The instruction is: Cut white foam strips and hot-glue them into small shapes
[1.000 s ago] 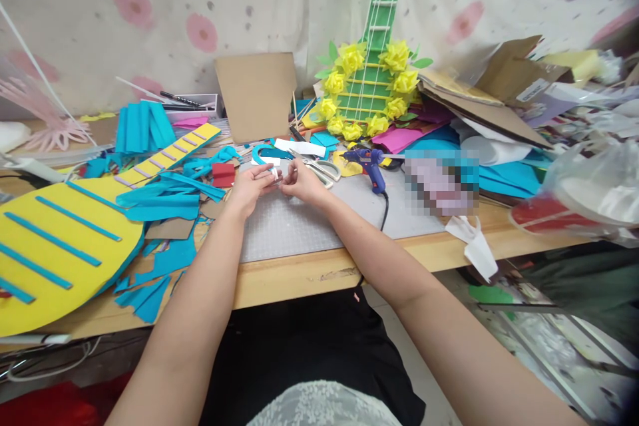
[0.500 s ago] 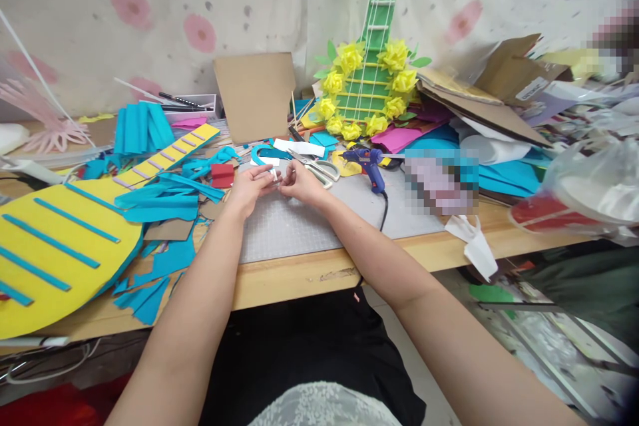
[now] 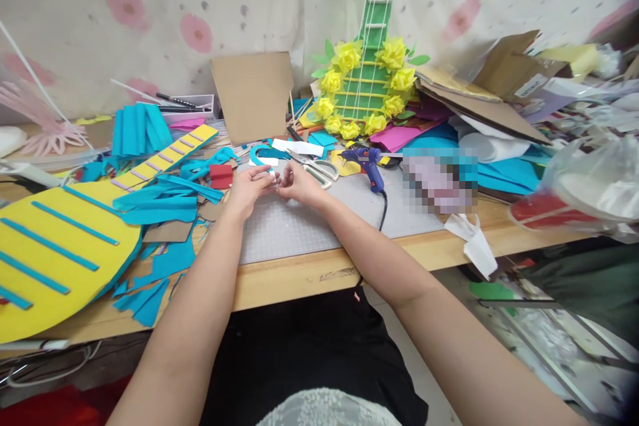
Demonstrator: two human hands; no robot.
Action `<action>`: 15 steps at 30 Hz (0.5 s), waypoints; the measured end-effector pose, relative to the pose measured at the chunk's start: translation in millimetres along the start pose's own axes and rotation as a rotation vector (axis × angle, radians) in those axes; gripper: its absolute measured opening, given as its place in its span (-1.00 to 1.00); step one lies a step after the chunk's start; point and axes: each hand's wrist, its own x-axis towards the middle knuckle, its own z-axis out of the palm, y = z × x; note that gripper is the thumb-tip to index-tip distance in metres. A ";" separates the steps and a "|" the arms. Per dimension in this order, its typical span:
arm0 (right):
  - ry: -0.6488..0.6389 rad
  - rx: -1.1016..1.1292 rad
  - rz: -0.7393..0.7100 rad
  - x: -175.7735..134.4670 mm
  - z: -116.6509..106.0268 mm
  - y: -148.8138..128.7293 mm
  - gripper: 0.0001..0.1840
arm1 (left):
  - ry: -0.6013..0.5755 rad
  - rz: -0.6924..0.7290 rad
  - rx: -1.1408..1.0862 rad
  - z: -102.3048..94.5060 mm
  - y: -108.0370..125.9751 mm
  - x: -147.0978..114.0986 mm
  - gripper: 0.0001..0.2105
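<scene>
My left hand [image 3: 248, 192] is above the grey cutting mat [image 3: 284, 233], its fingers bent round a small white piece [image 3: 272, 174] that looks like paper. My right hand [image 3: 301, 185] meets it from the other side, thumb and fingertips pinched together close to the piece. What the right fingertips hold is too small to make out. Just behind the hands lie scissors with pale handles [image 3: 319, 170], a white strip [image 3: 298, 148] and a curved blue piece [image 3: 259, 154]. A blue glue gun [image 3: 369, 165] rests right of my right hand.
A yellow guitar shape [image 3: 64, 246] with blue strips lies left among blue paper scraps [image 3: 160, 203]. A green guitar shape with yellow flowers [image 3: 369, 90] and a cardboard sheet [image 3: 254, 96] stand behind. Stacked paper and cardboard [image 3: 479, 100] and a bagged tub [image 3: 564, 203] are right.
The right fingers have shifted slightly at the small white piece, and the whole view has moved a little. Both hands stay close together in the same place.
</scene>
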 end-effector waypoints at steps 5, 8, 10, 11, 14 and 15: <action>-0.019 0.036 -0.018 1.4 0.8 5.5 -0.68 | 0.022 0.028 0.017 1.1 -2.0 1.4 -0.61; -0.029 0.055 -0.025 2.4 2.0 8.9 -0.67 | 0.013 0.038 0.027 1.0 -3.0 2.2 -0.59; -0.036 0.062 -0.033 2.7 2.5 9.5 -0.67 | 0.006 0.042 0.029 0.9 -3.4 2.4 -0.59; -0.040 0.062 -0.038 2.6 2.1 8.9 -0.67 | 0.004 0.044 0.029 0.8 -3.4 2.4 -0.58; -0.063 0.033 -0.029 0.9 -5.1 3.1 -0.66 | 0.004 0.058 0.023 0.0 -2.7 2.2 -0.59; -0.061 -0.003 -0.022 -0.1 -10.3 0.2 -0.66 | 0.006 0.064 0.020 -0.6 -2.2 2.2 -0.59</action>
